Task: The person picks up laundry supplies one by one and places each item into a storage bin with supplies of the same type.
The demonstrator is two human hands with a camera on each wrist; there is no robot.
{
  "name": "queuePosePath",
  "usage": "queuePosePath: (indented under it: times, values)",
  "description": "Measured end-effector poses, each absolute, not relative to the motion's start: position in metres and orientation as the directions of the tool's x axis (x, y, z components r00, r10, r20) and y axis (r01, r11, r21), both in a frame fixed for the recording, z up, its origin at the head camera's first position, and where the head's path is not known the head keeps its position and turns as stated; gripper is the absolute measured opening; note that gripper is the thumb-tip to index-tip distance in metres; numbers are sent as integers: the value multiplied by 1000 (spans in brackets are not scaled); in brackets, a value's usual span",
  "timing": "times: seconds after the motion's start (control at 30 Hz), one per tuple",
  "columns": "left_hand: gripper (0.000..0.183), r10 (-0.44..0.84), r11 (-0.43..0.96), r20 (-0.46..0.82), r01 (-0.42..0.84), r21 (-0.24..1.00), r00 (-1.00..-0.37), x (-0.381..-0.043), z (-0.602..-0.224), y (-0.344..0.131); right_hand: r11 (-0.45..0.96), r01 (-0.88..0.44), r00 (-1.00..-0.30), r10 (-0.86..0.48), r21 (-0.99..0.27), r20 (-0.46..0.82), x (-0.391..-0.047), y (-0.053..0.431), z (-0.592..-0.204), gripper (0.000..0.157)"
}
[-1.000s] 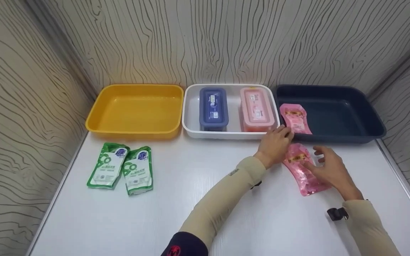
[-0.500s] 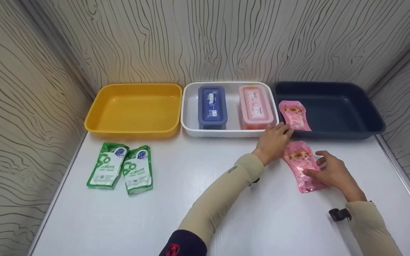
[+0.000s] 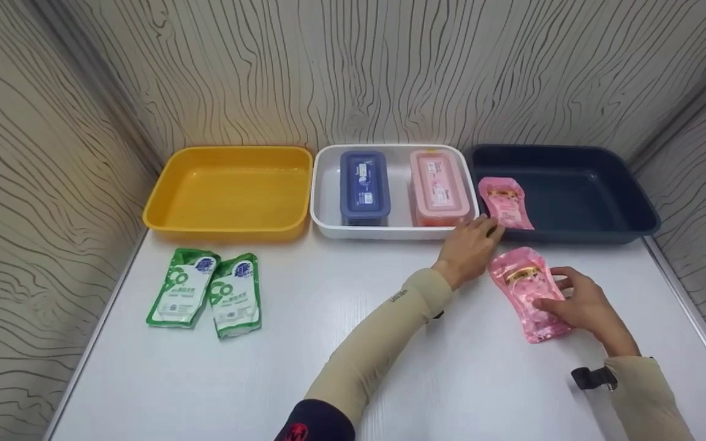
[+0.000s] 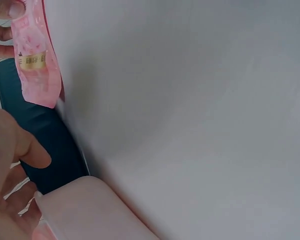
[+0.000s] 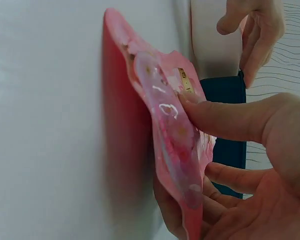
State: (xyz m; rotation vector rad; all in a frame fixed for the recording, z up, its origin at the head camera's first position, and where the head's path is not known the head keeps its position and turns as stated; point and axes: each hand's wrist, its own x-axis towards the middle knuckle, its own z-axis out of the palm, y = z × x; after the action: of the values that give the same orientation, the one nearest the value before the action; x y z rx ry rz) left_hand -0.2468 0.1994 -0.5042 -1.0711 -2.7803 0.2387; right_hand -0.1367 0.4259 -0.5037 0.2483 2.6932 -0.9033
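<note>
A pink pouch with a gold band is in my right hand, which pinches its right edge, thumb on top and fingers underneath. In the right wrist view that pouch is tilted, with a pink shadow on the table beneath. My left hand is at the meeting rims of the white and navy trays, fingertips by the navy tray's front left corner. The left wrist view shows its thumb apart from the fingers, nothing between them. A second pink pouch lies inside the navy tray, against its left side.
The white tray holds a blue lidded box and a pink lidded box. A yellow tray stands at its left. Two green-and-white pouches lie on the white table at front left. Patterned walls surround the table.
The right hand has closed its thumb and fingers on the nearer pink pouch and tilted it up a little, shifting slightly right. The left hand has stayed at the tray rims.
</note>
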Motion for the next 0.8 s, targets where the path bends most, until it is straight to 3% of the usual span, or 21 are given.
queuePosePath:
  times: [0.23,0.8]
  values:
    - [61,667,734,62,642,-219,-742,-245,-504,200,753,243,-949,54,-611,-311,-127,438,-498,81]
    - [62,658,745,59,637,-197,-751,-244,-500,201,666,259,-954,61,-700,-295,-120,457,-478,81]
